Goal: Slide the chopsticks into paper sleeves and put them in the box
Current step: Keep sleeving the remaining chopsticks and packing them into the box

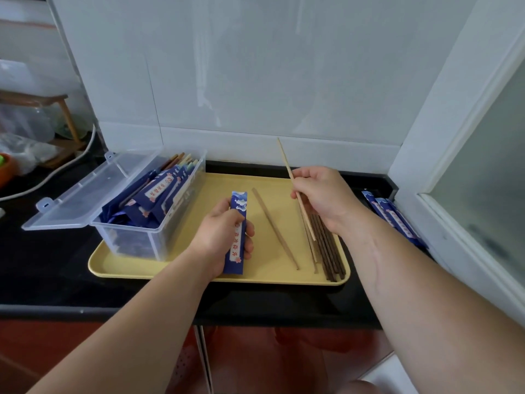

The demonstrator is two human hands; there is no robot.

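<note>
Gripping a blue paper sleeve point(237, 233) with unreadable red characters on its white label, the left hand point(220, 237) hovers over the yellow tray point(181, 268); the right hand point(324, 194) pinches one pale chopstick point(287, 163). The clear box point(147, 211) holds filled sleeves.

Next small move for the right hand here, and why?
Probably bring the light chopstick in the right hand across to the sleeve's open top end: the left hand holds that sleeve with nothing sticking out of it.
</note>
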